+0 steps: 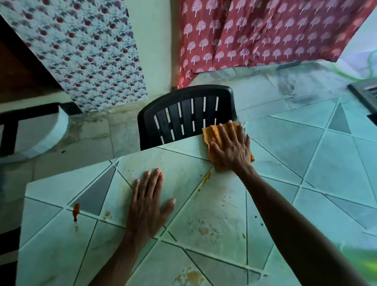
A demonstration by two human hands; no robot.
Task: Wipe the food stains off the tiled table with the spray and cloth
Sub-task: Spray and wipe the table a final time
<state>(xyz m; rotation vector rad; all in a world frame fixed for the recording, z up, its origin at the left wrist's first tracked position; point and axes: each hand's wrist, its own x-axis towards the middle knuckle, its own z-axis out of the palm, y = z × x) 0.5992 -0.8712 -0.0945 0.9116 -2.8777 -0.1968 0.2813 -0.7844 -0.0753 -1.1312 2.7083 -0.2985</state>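
Note:
The tiled table [310,168] fills the lower view, pale green tiles with dark grout lines. My right hand [231,148] presses flat on an orange cloth [213,134] at the table's far edge, fingers straight and spread. My left hand [148,203] rests flat on the tiles nearer me, holding nothing. Orange-brown food stains show on the tiles: a thick smear [75,211] at the left, a streak [206,177] just below the cloth, a speckled patch [203,229] in the middle, and a blotch [192,276] near the bottom. A blurred green-yellow shape [369,264] sits at the right edge.
A black plastic slatted chair [184,115] stands pushed against the table's far edge, right beside the cloth. Patterned curtains [262,32] hang behind it. The table's left edge [23,222] drops off to a tiled floor.

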